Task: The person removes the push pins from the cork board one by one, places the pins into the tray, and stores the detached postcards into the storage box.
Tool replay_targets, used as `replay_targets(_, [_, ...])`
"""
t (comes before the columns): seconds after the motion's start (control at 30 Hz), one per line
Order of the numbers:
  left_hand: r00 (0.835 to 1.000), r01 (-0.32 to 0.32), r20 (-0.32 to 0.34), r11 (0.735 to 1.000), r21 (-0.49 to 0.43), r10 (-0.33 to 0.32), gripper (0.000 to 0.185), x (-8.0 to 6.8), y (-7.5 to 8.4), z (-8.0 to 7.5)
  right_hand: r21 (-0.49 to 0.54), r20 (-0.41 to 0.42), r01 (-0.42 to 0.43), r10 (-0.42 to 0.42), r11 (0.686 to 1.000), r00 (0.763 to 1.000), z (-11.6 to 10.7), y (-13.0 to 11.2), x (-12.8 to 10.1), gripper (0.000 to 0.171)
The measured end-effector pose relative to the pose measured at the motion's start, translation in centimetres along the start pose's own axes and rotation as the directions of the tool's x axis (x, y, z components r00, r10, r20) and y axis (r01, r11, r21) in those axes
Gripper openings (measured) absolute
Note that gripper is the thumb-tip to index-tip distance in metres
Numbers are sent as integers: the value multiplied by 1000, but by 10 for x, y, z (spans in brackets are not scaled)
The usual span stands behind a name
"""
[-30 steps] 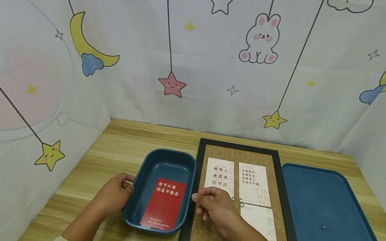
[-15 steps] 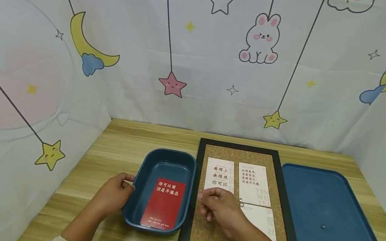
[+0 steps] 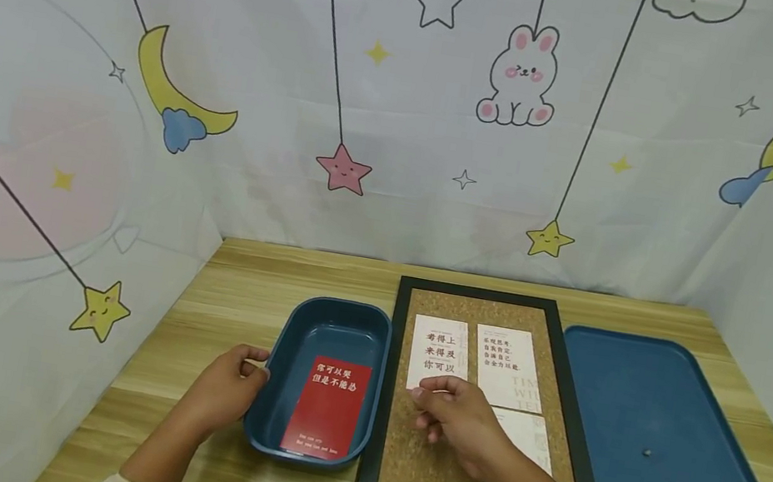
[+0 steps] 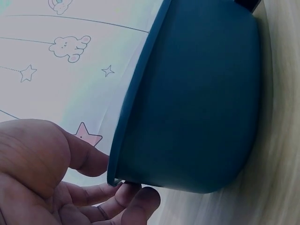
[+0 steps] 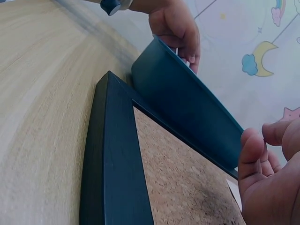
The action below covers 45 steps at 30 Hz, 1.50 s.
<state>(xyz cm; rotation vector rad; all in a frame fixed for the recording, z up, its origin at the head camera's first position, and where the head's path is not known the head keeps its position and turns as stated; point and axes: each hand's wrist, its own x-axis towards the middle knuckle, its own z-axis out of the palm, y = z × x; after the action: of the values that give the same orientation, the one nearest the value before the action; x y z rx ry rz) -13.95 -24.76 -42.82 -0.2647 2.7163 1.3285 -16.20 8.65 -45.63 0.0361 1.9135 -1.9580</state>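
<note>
- Left hand [image 3: 228, 389] grips the rim of the blue bin [image 4: 201, 112] at its left side: thumb over the top of the rim, fingers curled beneath. Likely a steadying hold, one that leaves the bin's inside open to reach.
- Bin lies on the tabletop [image 3: 253, 266], between the tabletop's left edge and the corkboard [image 3: 418, 469]. Just beside the board's left edge; cannot tell if they touch. Closeness probably keeps the reach short.
- Red card [image 3: 327, 409] lies in the bin, toward its near right corner, white text upward and the right way round for the wearer. Neither hand touches it.
- Right hand [image 3: 467, 422] is above the board, right of the bin. Thumb and forefinger tips meet, other fingers bent. Cannot tell whether something small is pinched there or nothing. Such a posture would suit fine fingertip work.
- Board lies flat, its top edge close to the tabletop's far edge. Flat and central, presumably so either hand can work over it.
- Pale cards on it: upper left card [image 3: 440, 342], upper right card [image 3: 507, 365], lower right card [image 3: 528, 436], the last partly hidden by the forearm. Spacing looks deliberate, in rows. Cork shows at lower left.
- Blue tray [image 3: 626, 376] by the board's right edge, within right-hand reach; the speck on it [image 3: 646, 452] is too small to identify.
</note>
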Motion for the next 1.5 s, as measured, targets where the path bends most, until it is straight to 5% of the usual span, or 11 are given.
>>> replay_targets(0.33, [1000,-17,-23,997,81,19,40,0,3,-1,-10,-8,11,-11,1000,1000,-12,-2,-3,37])
replay_targets(0.57, [984,-118,-114,977,178,139,39,-5,8,2,-8,-21,5,-5,1000,1000,-22,0,-5,38])
replay_targets(0.67, [956,-196,-169,952,233,239,38,-9,13,5,-11,-32,4,-4,1000,999,-25,1,-6,37])
replay_targets(0.9, [854,-364,-243,862,353,460,31,-21,29,15,-36,-51,-2,0,999,999,-33,-1,-8,36])
replay_targets(1.33, [784,-538,-85,742,400,614,37,-45,58,35,-66,-69,15,-19,998,997,-47,-3,-17,38])
replay_targets(1.4, [759,-581,-45,706,405,650,38,-49,61,39,-81,-74,18,-24,997,997,-50,-3,-19,40])
replay_targets(1.5, [698,-657,10,634,408,716,33,-52,64,45,-104,-86,18,-27,994,996,-55,-2,-20,41])
